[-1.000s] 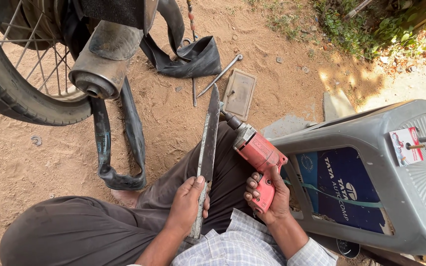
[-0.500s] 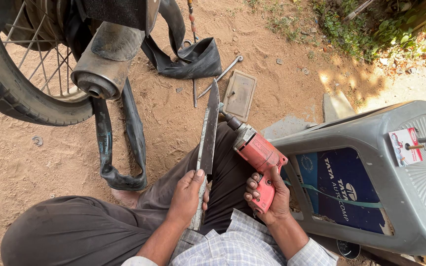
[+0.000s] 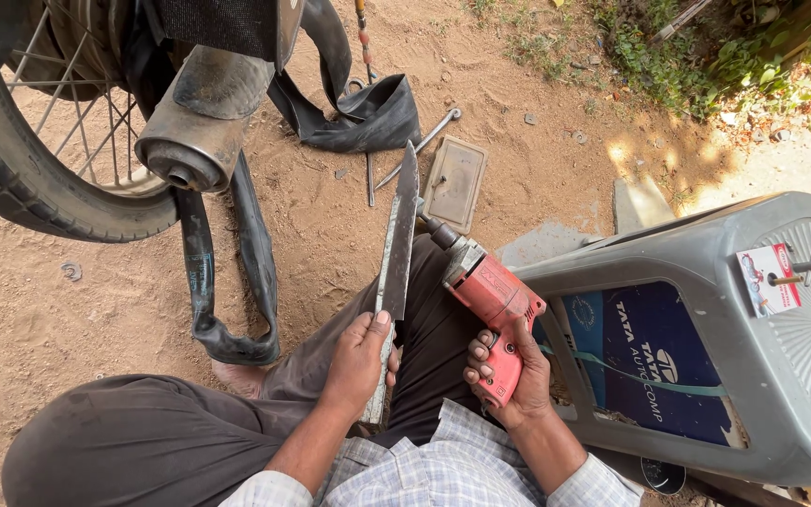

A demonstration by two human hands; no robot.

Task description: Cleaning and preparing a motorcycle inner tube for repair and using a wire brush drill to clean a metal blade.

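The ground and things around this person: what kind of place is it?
Probably an outdoor roadside repair spot for motorcycles: bare dirt ground, a spoked wheel beside an exhaust pipe, loose inner tubes, and a red power drill in the right hand.

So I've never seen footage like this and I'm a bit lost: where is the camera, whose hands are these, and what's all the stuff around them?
The camera sits on a person's head and looks down, so you see their own lap and arms. Their left hand grips a long flat metal blade, pointed away from them. Their right hand holds a red power drill, its tip close beside the blade. They sit on sandy ground. At upper left is a spoked wheel with an exhaust pipe. Black rubber inner tubes lie in the dirt, along with a thin metal rod and a flat rectangular plate. At right stands a grey plastic casing.
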